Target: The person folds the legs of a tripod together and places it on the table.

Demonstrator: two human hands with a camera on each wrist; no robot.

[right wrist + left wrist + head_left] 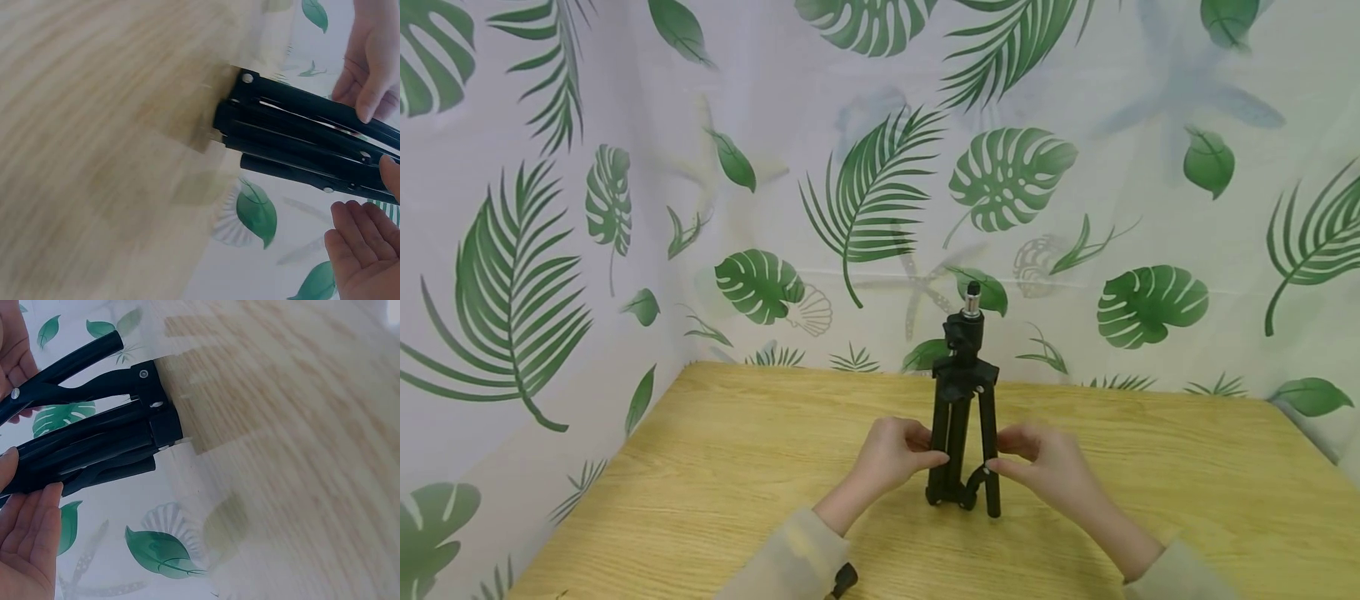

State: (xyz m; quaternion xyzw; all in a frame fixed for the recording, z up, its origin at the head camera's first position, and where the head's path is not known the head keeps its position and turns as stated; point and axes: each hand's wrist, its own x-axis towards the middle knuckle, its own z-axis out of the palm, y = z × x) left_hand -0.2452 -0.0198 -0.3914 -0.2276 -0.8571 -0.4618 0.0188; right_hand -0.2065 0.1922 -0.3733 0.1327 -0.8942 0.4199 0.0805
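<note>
A black tripod point(957, 433) stands upright on the table with a silver post and a dark tip on top. Its right-hand leg angles slightly away from the other legs, joined low down by a folding brace. My left hand point(895, 454) holds the left side of the leg bundle, thumb in front and fingers behind. On the other side, the thumb and fingers of my right hand point(1048, 467) are around the angled leg. In the left wrist view, the lower brace joint point(165, 419) shows beyond the left hand's fingertips. The right wrist view shows the legs point(300, 134) close together.
The wooden table point(715, 467) stretches out on both sides of the tripod. Beside the left sleeve, a small black-ended object point(846, 578) is partly hidden. A white sheet point(880, 333) printed with green leaves hangs behind the table and along its left side.
</note>
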